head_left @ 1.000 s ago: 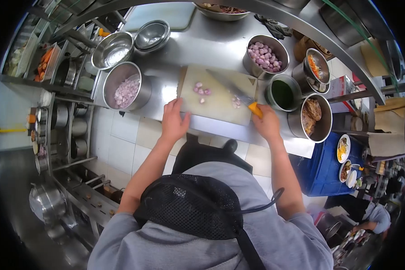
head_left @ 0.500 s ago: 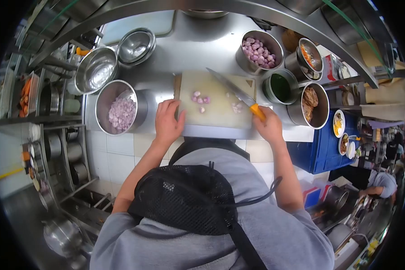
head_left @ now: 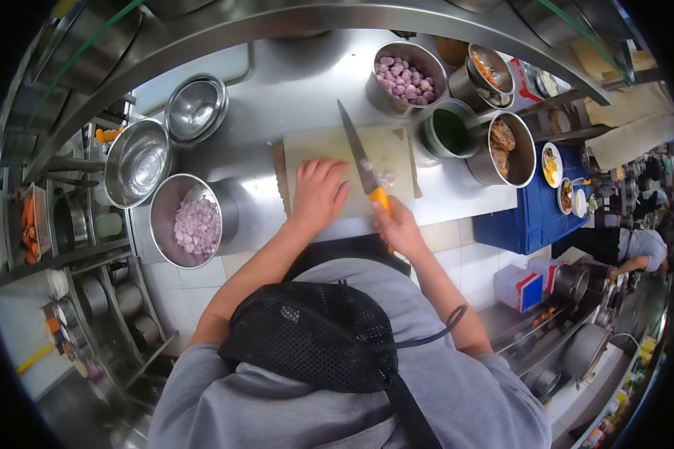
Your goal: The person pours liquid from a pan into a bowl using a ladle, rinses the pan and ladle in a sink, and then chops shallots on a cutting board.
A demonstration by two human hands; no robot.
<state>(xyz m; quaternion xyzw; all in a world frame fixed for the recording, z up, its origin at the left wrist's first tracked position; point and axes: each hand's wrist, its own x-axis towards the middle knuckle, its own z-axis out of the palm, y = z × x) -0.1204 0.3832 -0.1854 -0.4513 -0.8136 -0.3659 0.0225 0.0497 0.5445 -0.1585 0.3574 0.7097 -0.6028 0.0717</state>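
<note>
yellow knife handle (head_left: 380,199) fills my right hand (head_left: 401,227); my left (head_left: 319,194), loosely spread, could get nicked if the bare blade (head_left: 357,147) swings sideways.

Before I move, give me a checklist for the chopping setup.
1. Knife held by its handle in the right hand: ok.
2. Left hand apart from the blade: ok, a gap shows.
3. Anything under the left hand: cannot tell, the hand hides it.
4. Board steady on the counter: cannot tell from a still view.
5. Board free of loose pieces: not ok, some lie beside the blade.
6. Pot of chopped pieces upright: ok.
</note>
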